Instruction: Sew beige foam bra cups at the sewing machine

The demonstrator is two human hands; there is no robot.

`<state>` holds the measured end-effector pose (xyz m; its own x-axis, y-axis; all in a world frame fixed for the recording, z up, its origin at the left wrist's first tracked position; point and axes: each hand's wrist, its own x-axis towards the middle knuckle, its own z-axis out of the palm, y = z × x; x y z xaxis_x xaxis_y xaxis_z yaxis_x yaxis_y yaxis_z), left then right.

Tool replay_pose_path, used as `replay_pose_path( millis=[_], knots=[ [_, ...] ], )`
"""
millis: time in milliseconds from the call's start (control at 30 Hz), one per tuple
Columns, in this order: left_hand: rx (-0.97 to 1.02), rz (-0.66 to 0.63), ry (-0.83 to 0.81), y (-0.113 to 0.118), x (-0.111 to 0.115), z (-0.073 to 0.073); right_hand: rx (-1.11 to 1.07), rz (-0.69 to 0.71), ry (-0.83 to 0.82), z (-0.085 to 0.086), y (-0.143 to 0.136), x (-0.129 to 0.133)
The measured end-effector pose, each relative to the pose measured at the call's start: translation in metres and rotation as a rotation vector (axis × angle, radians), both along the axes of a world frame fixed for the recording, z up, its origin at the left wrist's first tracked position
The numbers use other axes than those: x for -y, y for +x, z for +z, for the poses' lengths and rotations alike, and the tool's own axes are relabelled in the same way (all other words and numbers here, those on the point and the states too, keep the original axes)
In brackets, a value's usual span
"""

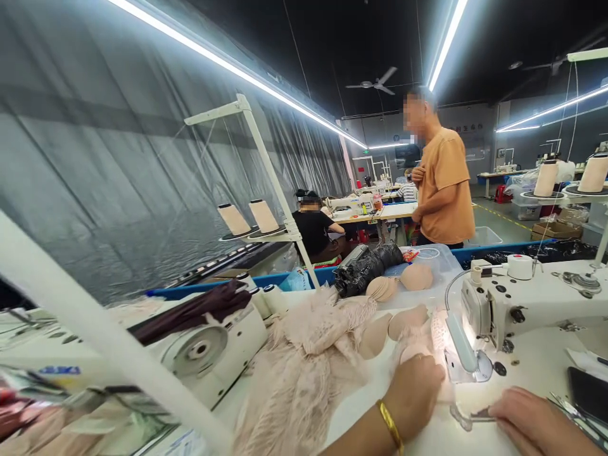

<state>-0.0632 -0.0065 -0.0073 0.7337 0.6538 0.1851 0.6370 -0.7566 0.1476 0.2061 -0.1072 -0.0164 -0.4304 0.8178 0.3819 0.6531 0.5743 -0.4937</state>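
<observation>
1. Pale beige lace-edged cup piece [414,352]: sheer, soft and rounded, it lies on the smooth white sewing table [351,415], left of the lit presser-foot area. The left hand [418,391], fingers curled nearly closed, has hold of its near edge.
2. The right hand [529,415] is low, fingers bent, its tips at a small dark metal piece [482,413]; whether they grip it cannot be told. Metal scissors [572,406] lie beside a flat black rectangular object [589,394].
3. Left of the hands spreads a crumpled heap of openwork beige lace [304,361], beside smooth molded cups [375,335].
4. Behind stands a translucent plastic bin [444,269]; a glossy, wrinkled black plastic bundle [368,269] and stacked beige cups [382,289] rest at its top.
5. Tapered peach thread cones [265,216] sit on a stand at left.
6. Farther off, a person in an orange T-shirt [446,183] stands near an open cardboard box [555,230], contents unclear.
</observation>
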Motion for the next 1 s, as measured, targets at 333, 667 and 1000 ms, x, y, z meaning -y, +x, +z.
replay_pose_path(
  millis=[333,667,1000],
  knots=[
    [0.267,-0.224,0.085,0.051,0.002,-0.004,0.238,-0.017,0.084,-0.018,-0.009,-0.030],
    [0.483,-0.223,0.054,0.059,0.000,-0.003,0.148,-0.073,0.094,-0.023,-0.002,-0.038],
    [0.459,-0.166,0.081,0.064,0.000,-0.003,0.069,-0.104,0.161,-0.031,0.002,-0.042]
  ],
)
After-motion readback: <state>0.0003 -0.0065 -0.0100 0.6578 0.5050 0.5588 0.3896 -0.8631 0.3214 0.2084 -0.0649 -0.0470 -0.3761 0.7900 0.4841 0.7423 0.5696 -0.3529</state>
